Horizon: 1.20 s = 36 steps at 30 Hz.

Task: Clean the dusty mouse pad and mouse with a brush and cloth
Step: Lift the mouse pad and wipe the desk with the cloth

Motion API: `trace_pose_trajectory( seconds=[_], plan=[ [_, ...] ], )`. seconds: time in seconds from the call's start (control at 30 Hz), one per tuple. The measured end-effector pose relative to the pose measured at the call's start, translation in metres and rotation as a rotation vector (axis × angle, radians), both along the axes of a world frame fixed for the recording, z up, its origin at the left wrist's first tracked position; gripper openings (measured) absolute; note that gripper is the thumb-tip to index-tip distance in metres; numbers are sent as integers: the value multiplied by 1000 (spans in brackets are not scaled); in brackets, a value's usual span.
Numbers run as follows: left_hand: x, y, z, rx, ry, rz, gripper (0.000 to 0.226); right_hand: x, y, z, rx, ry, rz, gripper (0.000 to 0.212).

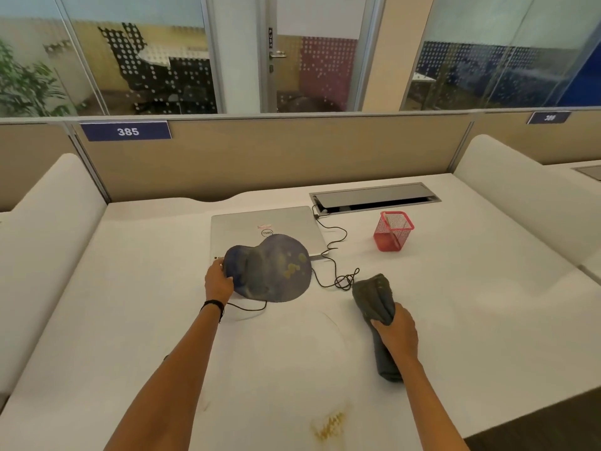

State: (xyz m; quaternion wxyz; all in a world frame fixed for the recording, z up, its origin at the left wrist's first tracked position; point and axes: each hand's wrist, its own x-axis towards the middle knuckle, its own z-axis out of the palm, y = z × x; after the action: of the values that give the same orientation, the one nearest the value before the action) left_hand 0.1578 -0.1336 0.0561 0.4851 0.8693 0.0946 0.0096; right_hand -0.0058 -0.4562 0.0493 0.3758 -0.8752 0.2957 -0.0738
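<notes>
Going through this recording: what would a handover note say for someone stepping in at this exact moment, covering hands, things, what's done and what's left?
Left hand: grips the left edge of the mouse pad, which lies partly over the closed laptop.
Right hand: holds the rolled grey cloth just right of the pad, above the desk.
Mouse and brush: not in view. A black cable runs under the pad.
Done: nothing certain. The pad shows yellowish spots and dusty smears.
Left: wipe the pad, then find the brush and the mouse and clean the mouse.
</notes>
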Motion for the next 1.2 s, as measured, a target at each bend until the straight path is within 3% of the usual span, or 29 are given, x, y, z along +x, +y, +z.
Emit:
trace_pose_trajectory(
  seconds=[0.13,0.33,0.57,0.73,0.83,0.93,1.03,1.1,1.2],
  plan=[
    [-9,18,5,167,60,-160,49,-6,11,14,-3,-76,47,44],
    [-70,70,0,759,143,-372,53,-19,48,44,76,-131,320,69],
    [-156,88,-19,934,257,-280,77,-31,132,54,34,-47,635,58],
    [-171,95,-21,864,241,-233,79,-48,182,50,13,72,976,44],
    [-168,109,-14,686,254,-195,82,-59,211,39,-32,113,1143,38],
    [-155,125,1,518,246,-134,82,-67,246,23,-92,124,1259,39],
    [-139,137,15,479,208,-98,82,-75,287,2,-193,90,1377,44],
    [-131,142,21,490,187,-98,83,-78,308,-11,-278,41,1430,45],
    [-122,144,27,501,176,-111,83,-73,324,-23,-287,-21,1329,39]
  ],
)
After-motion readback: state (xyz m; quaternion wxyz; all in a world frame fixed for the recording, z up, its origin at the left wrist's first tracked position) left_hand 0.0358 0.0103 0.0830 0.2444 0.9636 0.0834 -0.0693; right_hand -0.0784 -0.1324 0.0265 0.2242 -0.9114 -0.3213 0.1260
